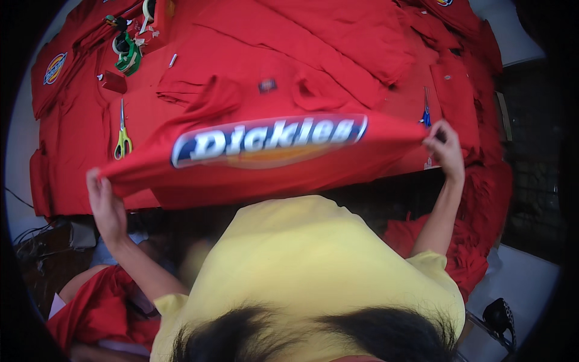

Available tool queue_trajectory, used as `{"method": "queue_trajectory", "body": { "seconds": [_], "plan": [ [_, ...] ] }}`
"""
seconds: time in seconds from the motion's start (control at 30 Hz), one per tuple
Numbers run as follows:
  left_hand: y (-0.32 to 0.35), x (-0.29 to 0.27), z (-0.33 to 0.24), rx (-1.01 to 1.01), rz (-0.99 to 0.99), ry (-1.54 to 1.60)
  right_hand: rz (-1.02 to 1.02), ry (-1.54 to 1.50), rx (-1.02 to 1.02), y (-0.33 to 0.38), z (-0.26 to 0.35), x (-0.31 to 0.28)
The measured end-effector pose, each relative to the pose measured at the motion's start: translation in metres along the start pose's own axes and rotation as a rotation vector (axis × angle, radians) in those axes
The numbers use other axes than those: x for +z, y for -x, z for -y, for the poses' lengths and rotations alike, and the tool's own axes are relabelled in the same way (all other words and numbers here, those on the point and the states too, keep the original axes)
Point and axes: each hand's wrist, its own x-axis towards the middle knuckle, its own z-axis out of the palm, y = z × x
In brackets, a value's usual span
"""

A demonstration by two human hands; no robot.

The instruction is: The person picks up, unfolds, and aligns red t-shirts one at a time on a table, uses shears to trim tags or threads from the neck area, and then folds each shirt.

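Note:
A red T-shirt [289, 175] with a large blue, white and orange chest print is stretched sideways in front of me, its near part lifted off the table. My left hand [107, 202] pinches its left edge. At the opposite edge, my right hand [445, 148] grips the cloth between thumb and fingers. The neck end, with a small dark label [267, 85], lies on the table farther away. Beyond my left hand are scissors with yellow-green handles [123, 145]. Blue-handled scissors [426, 116] lie just past my right hand.
A red-covered table [163, 66] carries several red garments, with a folded stack [356, 36] at the back. A green tape dispenser [128, 55] and a small red box [113, 81] stand at the far left. More red cloth [102, 308] hangs low on my left, near dark cables [36, 232].

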Motion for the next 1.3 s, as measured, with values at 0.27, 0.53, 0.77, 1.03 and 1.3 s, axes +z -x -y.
{"method": "queue_trajectory", "body": {
  "seconds": [0.27,0.53,0.77,1.03,1.3],
  "plan": [
    [-0.24,0.142,-0.04,0.25,0.115,-0.042,-0.628,0.075,-0.56,-0.206,0.101,-0.023],
    [-0.081,0.068,0.097,0.061,0.535,-1.036,-0.296,0.53,-0.25,-0.045,-0.041,0.071],
    [-0.058,0.06,0.144,0.227,0.346,-0.927,-0.387,0.459,-0.361,-0.05,-0.051,0.114],
    [-0.046,0.034,0.147,0.216,-0.08,-0.537,-0.636,0.28,-0.138,0.009,-0.094,0.08],
    [-0.025,0.089,0.11,-0.242,0.245,0.014,-0.373,0.363,-0.131,-0.008,-0.107,0.076]
  ]
}}
